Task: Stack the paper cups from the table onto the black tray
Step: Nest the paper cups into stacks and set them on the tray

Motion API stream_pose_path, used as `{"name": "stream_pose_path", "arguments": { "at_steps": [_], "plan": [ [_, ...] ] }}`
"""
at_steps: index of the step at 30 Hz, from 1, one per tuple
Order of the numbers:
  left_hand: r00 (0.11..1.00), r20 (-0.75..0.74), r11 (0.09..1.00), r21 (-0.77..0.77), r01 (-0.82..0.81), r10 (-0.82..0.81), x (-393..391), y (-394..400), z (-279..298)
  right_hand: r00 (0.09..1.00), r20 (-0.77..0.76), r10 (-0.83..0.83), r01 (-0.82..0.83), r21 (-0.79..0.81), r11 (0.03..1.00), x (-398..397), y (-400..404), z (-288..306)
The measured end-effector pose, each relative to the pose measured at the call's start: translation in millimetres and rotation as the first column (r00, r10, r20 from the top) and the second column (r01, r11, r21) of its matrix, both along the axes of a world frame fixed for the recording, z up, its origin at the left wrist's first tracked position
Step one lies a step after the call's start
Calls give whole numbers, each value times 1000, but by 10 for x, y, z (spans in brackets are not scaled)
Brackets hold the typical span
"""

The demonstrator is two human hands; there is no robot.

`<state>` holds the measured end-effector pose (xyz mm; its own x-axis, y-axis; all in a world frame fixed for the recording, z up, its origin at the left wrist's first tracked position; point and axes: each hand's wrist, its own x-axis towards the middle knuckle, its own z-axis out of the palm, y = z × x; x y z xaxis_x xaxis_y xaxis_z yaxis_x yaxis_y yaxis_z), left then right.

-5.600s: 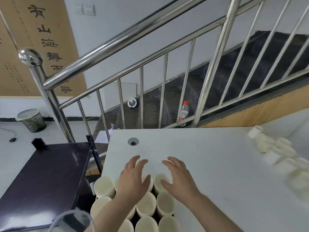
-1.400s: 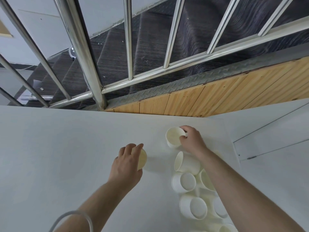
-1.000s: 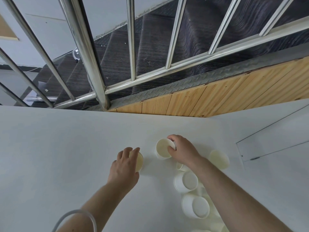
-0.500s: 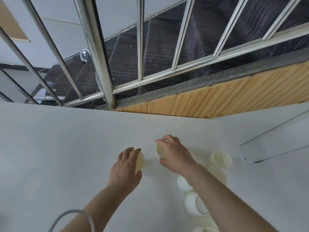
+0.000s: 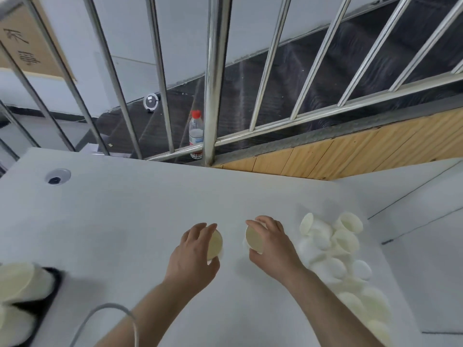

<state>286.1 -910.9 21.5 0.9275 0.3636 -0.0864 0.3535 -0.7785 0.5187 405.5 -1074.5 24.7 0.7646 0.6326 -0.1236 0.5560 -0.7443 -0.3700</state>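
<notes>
Two paper cups are in hand at this moment, one in each. The left hand (image 5: 193,256) curls its fingers round a cup (image 5: 215,245) whose open mouth faces the right; the right hand (image 5: 271,246) grips a second cup (image 5: 254,240) with its mouth turned to the left. Both cups are held above the white bench (image 5: 140,221), mouths toward each other, and I judge this is so that the pair can be carried together in one trip toward the black tray (image 5: 53,284), or perhaps nested first.

The tray shows only as a dark corner at the lower left edge of the view, at the bench's near left side. On it stand cups (image 5: 17,279) already moved; two blurred ones can be made out, and there may be more out of frame.

The loose pile of cups (image 5: 330,244) lies on the bench just right of the right hand, tumbled on their sides and overlapping, which suggests they were dumped there, not arranged. Roughly a dozen can be made out, but blur and overlap make an exact count impossible.

Beyond the bench stand a steel stair railing (image 5: 213,78) and one water bottle (image 5: 196,132) with a red cap on the stairs.
</notes>
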Motion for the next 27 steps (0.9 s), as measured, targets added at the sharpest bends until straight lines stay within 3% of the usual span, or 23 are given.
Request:
{"name": "stream_pose_path", "arguments": {
  "at_steps": [7,13,27],
  "plan": [
    [992,59,994,18,111,-112,-891,554,349,992,30,-124,123,54,991,-986,390,275],
    [988,48,989,23,147,-148,-1417,837,428,992,23,-127,123,111,986,-1589,638,373],
    [990,102,994,29,-103,100,-2532,1389,468,989,-37,145,-135,198,971,-2509,1445,367]
  ]
}}
